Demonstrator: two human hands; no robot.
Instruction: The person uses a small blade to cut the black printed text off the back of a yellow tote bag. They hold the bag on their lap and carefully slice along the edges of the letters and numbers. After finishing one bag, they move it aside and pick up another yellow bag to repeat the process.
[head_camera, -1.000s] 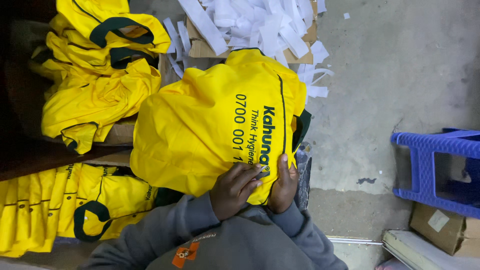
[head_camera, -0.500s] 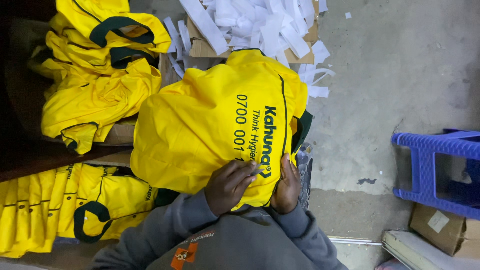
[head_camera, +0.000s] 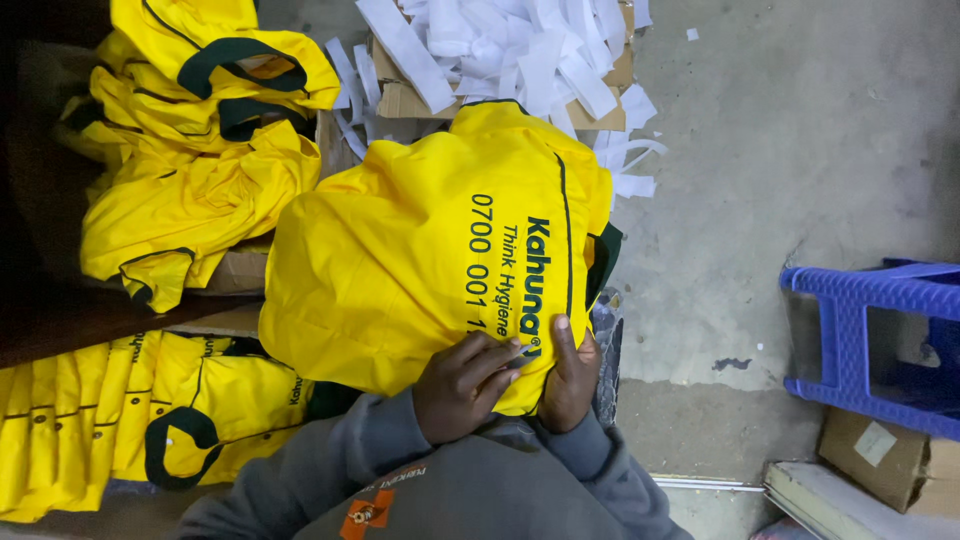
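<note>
Fingers of both hands press into the near edge of a bright yellow garment (head_camera: 420, 270) that is spread over the person's lap. The left hand (head_camera: 465, 385) lies flat on top with its fingers (head_camera: 500, 357) curled onto the cloth, pinching the hem near the dark printed lettering. The right hand (head_camera: 570, 380) is just beside it, thumb on top and the rest of the fingers tucked under the edge, so both hands are closed on the cloth; how firmly cannot be told. The garment is bunched and puffed rather than flat, with a dark green trim line running along it and a dark green collar or cuff showing at its right side. As a judgement, the work on this piece looks to be in its middle: it is in hand and not yet laid aside. To the left, a heap of yellow garments (head_camera: 190, 140) with dark green collars lies loosely piled, and below it a neater stack of yellow garments (head_camera: 110, 420) sits closer to the person's grey sleeve (head_camera: 330, 470). Which heap is finished and which waits cannot be told. Beyond the lap a cardboard box (head_camera: 400, 95) holds white paper strips (head_camera: 520, 45), some spilled on the concrete floor (head_camera: 800, 130). A blue plastic stool (head_camera: 860, 340) stands well apart at the right.
</note>
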